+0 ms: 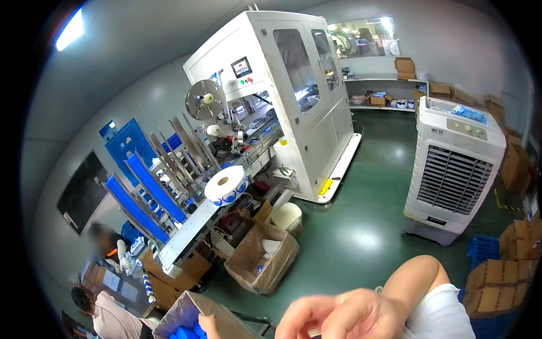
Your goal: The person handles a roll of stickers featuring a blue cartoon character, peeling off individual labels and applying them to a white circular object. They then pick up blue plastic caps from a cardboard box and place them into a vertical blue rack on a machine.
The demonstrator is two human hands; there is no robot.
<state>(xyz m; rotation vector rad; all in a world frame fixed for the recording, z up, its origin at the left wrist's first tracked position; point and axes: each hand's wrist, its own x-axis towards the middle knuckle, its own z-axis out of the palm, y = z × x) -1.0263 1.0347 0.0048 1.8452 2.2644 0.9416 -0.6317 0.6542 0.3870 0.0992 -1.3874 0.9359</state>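
At the lower edge, a cardboard box [226,316] with a lining holds several blue round pieces [189,332]. What shows of my left hand [208,325] is a finger or thumb at the box's inner side, by the rim; the rest is cut off. My right hand [344,315] is raised close to the camera, right of the box, with its fingers curled. What lies inside those fingers, if anything, is hidden below the picture's edge. A white sleeve [440,311] covers my right upper arm.
Ahead stands a white machine cabinet [305,124] with a conveyor [189,231], blue stacks [155,189] and a label roll [226,185]. A lined carton [262,257] and white bucket [287,218] sit below. An air cooler [454,169] stands right. Two people [116,316] [116,251] are left.
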